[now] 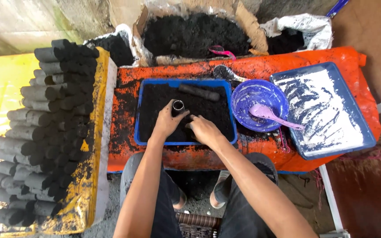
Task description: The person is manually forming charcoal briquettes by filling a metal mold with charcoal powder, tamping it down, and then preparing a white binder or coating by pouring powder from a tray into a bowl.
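Gripping a small metal tube point(178, 106) upright in the blue tray point(139, 110) of black powder, the left hand point(167, 122) should hold it plumb while the right hand point(204, 130), fingers curled in the powder, packs evenly. Beyond: one finished stick point(199, 92), one bowl point(257, 105), one spoon point(270, 115), two trays.

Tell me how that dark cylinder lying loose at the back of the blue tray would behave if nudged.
The dark cylinder is round and lies on its side, so it would probably roll, though the black powder in the blue tray should slow it. It looks like pressed powder, so likely crumbly. Its sooty surface would probably smear.
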